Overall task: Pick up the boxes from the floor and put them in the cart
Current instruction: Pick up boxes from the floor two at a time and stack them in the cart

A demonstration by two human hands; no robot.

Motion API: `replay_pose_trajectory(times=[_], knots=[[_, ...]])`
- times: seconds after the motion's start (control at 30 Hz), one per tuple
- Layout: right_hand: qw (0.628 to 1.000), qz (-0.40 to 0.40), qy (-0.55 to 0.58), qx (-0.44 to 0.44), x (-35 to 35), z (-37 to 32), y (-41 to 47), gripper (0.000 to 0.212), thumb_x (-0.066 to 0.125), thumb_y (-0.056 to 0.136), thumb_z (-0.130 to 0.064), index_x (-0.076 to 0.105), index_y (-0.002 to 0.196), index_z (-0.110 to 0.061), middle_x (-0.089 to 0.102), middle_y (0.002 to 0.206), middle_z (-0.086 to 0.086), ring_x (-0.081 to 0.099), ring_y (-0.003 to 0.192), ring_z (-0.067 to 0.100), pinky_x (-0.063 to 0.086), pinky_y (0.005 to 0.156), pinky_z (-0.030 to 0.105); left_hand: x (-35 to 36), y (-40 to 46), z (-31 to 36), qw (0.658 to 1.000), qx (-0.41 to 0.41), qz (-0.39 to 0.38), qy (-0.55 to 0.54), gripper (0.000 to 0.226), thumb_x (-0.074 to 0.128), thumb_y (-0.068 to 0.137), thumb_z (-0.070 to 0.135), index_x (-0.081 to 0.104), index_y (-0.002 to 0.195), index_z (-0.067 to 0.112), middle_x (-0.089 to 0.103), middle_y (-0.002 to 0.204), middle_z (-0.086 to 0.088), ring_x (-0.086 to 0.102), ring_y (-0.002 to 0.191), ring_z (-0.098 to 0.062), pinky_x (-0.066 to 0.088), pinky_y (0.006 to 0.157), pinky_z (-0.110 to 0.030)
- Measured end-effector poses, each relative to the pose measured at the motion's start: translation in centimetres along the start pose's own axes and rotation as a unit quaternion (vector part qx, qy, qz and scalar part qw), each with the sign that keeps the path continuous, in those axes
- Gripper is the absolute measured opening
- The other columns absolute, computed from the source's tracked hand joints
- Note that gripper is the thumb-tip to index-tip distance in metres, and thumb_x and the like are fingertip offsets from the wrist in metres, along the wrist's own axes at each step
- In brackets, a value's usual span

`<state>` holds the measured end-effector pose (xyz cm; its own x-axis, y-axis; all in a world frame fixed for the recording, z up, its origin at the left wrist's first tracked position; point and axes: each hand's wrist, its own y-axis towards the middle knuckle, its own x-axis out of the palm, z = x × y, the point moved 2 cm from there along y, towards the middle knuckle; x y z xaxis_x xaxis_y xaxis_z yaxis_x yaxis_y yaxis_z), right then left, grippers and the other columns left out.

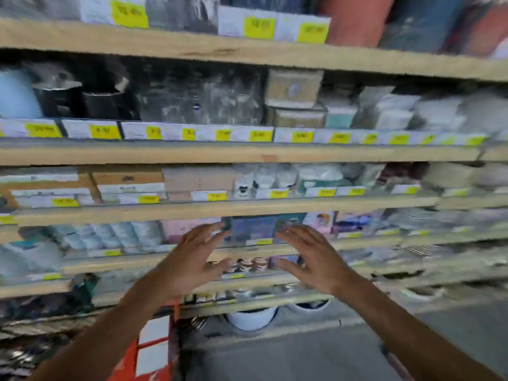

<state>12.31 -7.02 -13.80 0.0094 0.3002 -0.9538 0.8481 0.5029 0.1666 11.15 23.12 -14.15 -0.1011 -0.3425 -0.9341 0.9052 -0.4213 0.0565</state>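
Boxes for the cart are not in your view; only an orange cart edge shows at 7 o'clock, below your left forearm, so their pointing and long axis cannot be told. Your left hand is spread, fingers straight toward 1 o'clock, holding nothing. Your right hand is spread too, fingers toward 11 o'clock, empty. Both hover before blurred wooden shelves with yellow price tags.

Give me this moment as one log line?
left hand: open, empty | right hand: open, empty | facing: shelves | box in hand: none | orange cart: lower left
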Motion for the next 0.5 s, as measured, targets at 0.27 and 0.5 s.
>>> replay_pose_trajectory(times=[0.27,0.5], knots=[[0.985,0.061,-0.006,0.162,-6.0,15.6,-20.4,0.069,0.044,0.094,-0.073,0.045,0.149,-0.032,0.048,0.150,-0.005,0.038,0.144,0.023,0.035,0.115,0.046,8.6,11.0,20.2,0.985,0.161,-0.065,-0.025,0.091,0.012,0.082,0.088,0.027,0.155,0.037,0.023,0.159,0.014,0.017,0.146,-0.007,0.020,0.120,-0.030],[0.944,0.091,0.025,0.316,-10.4,23.9,-37.9,0.071,0.055,0.090,-0.062,0.050,0.147,-0.019,0.053,0.147,0.006,0.047,0.136,0.025,0.034,0.116,0.036,17.4,16.7,37.9,0.953,0.275,-0.126,-0.037,0.088,0.024,0.081,0.085,0.036,0.151,0.033,0.030,0.154,0.016,0.023,0.145,-0.007,0.016,0.115,-0.020]])
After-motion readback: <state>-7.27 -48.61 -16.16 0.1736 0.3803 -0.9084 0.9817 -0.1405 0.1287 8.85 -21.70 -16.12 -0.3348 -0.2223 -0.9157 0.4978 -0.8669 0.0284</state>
